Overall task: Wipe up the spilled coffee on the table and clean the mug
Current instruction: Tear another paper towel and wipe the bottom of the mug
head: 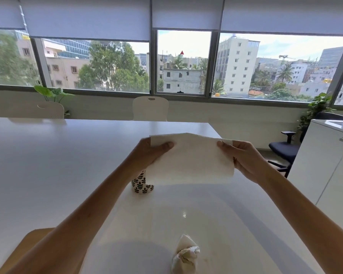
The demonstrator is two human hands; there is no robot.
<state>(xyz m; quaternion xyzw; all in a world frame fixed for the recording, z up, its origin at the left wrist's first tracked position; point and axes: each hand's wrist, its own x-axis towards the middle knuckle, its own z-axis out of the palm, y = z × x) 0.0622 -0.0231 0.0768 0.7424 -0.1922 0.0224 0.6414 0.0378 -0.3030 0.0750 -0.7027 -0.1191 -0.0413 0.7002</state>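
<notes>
A clean white paper towel (190,159) hangs spread in the air above the table, held by its two upper corners. My left hand (151,153) pinches the left corner and my right hand (244,157) pinches the right one. Below the towel's lower left edge stands a white mug (142,184) with a black leaf pattern, its upper part hidden behind the sheet. A crumpled, stained paper towel (185,254) lies on the white table (48,165) near the front edge. A small wet glint (184,214) shows on the tabletop between the mug and the crumpled towel.
Two white chairs (150,107) stand at the table's far side under the windows. A black office chair (285,151) and a white cabinet (325,165) are at the right. A wooden seat (28,244) shows at the lower left.
</notes>
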